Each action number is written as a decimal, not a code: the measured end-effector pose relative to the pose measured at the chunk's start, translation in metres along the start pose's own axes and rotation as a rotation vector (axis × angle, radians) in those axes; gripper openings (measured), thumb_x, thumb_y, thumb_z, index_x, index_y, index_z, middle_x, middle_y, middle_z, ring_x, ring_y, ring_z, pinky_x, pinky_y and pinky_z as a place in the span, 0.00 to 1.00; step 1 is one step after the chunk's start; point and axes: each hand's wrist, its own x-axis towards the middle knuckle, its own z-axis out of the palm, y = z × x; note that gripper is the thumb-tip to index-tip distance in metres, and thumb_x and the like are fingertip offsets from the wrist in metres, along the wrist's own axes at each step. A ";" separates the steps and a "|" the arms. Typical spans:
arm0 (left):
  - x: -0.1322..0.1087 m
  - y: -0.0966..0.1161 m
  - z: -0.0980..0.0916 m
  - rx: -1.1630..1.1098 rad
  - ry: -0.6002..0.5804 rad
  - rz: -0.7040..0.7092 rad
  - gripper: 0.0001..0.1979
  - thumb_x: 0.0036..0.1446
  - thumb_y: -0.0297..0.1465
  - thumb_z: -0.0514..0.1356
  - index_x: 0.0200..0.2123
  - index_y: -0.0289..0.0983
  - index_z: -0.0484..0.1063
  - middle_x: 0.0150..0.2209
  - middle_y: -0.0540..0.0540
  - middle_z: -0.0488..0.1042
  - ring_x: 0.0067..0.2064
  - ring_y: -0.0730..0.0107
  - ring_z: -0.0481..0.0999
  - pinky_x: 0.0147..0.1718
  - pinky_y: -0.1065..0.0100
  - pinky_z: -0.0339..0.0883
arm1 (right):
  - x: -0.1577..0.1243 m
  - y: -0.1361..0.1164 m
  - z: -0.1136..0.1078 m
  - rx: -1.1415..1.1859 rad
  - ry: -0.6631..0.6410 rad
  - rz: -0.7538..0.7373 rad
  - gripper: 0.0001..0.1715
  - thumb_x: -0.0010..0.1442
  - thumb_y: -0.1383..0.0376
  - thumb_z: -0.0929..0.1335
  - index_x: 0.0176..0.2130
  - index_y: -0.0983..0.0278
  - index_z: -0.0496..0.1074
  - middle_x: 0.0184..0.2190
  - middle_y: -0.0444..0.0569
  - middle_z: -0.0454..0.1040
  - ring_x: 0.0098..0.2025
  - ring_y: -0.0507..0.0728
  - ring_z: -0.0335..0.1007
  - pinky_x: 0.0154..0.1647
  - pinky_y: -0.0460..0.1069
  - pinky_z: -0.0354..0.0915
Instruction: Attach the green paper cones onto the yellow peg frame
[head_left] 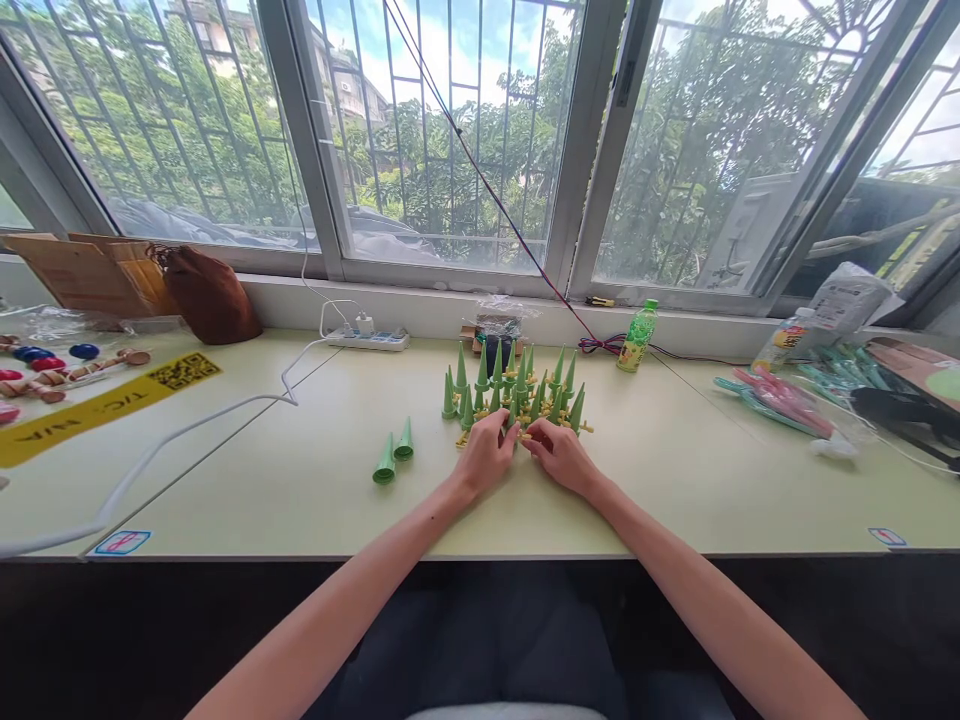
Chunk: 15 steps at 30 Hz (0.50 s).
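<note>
Many green plastic cones [556, 372] stand upright in a cluster on the table, with small yellow pieces [587, 428] sticking out around their lower parts. At the near edge of the cluster, my left hand [487, 455] is closed around a green cone, mostly covered by the fingers. My right hand [564, 455] faces it and pinches a small yellow piece [525, 436] against that cone's side. Fingertips of both hands are nearly touching. Two loose cones, a near one [384, 462] and a farther one [404, 442], lean to the left of my left hand.
Behind the cones sits a small open box [499, 325] with clear plastic. A green bottle [637, 336] and power strip [367, 340] stand along the windowsill. Bagged parts [784, 400] lie right; a white cable [202, 432], wooden toys [56, 370] and brown pouch [208, 295] are left.
</note>
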 end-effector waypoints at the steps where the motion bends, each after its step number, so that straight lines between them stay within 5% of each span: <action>1: 0.000 0.000 0.000 0.000 0.000 -0.002 0.10 0.63 0.32 0.51 0.28 0.37 0.62 0.25 0.50 0.66 0.25 0.73 0.62 0.26 0.69 0.56 | 0.000 0.000 0.000 0.007 -0.003 0.000 0.06 0.63 0.63 0.64 0.35 0.63 0.68 0.27 0.44 0.73 0.27 0.53 0.66 0.31 0.47 0.60; 15: 0.000 0.001 0.000 -0.024 -0.029 -0.020 0.11 0.63 0.34 0.52 0.28 0.38 0.59 0.23 0.52 0.64 0.24 0.73 0.62 0.26 0.70 0.55 | 0.000 0.002 0.000 -0.052 -0.018 -0.037 0.21 0.67 0.58 0.59 0.24 0.61 0.58 0.18 0.42 0.61 0.21 0.52 0.54 0.25 0.47 0.52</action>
